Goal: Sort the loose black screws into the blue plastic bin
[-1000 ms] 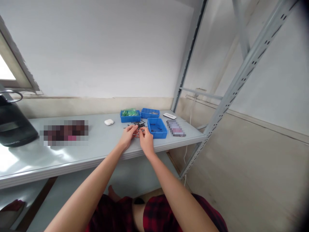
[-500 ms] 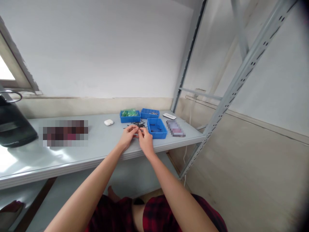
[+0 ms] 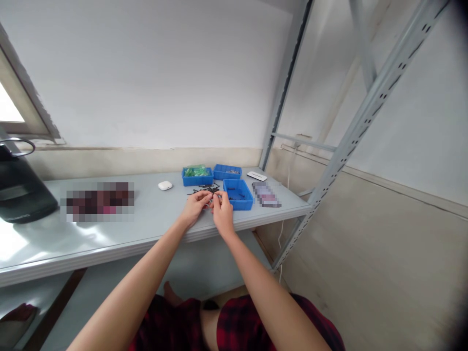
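My left hand point(image 3: 195, 207) and my right hand point(image 3: 222, 209) meet fingertip to fingertip above the front part of the table. Both are closed in a pinch, and what they hold is too small and too covered by the fingers to name. Just behind the fingers lies a loose pile of dark screw-like pieces point(image 3: 208, 188). A blue bin point(image 3: 243, 203) with a few dark pieces inside stands right beside my right hand. Farther back are a blue bin point(image 3: 197, 181) of green plastic packets and another blue bin point(image 3: 221, 174) with small shiny pieces.
A white earbud case point(image 3: 165, 185) lies left of the bins. On the right are a white flat device point(image 3: 256, 176) and a blurred phone-like object point(image 3: 266, 194). A dark bag-like object point(image 3: 25, 195) stands far left. A metal shelf post point(image 3: 351, 141) rises at the right end.
My right hand has shifted slightly to the right, and its fingertips have changed position against the left ones. The bins and the pile look unchanged.
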{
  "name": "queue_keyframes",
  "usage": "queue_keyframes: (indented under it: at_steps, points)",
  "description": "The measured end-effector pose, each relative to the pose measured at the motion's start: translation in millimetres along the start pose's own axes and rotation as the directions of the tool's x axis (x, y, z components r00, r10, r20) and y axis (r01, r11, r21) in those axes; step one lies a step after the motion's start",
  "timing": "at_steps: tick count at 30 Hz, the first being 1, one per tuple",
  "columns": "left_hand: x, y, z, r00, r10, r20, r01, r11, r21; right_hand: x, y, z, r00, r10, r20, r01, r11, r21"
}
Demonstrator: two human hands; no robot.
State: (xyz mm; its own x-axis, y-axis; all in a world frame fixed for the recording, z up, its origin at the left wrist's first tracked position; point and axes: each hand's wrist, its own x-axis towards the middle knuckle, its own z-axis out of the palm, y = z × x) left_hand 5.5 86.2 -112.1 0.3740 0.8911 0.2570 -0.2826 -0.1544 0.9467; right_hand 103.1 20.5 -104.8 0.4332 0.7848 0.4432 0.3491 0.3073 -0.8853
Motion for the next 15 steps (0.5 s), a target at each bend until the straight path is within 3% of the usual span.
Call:
queue_keyframes:
  at_steps: [7,15]
  points:
    - [2.8,-4.0,-5.3,0.997,-0.032,-0.076,0.025,0.996,-0.086,0.8,5.5,1.8,0.999,-0.040,0.007,0.040,0.998,-0.043]
    - [0.3,1.9,-3.8,0.992,-0.031,-0.118,0.023,0.997,-0.072,1.9,8.3,0.9,1.000,-0.026,-0.011,0.025,0.997,-0.071]
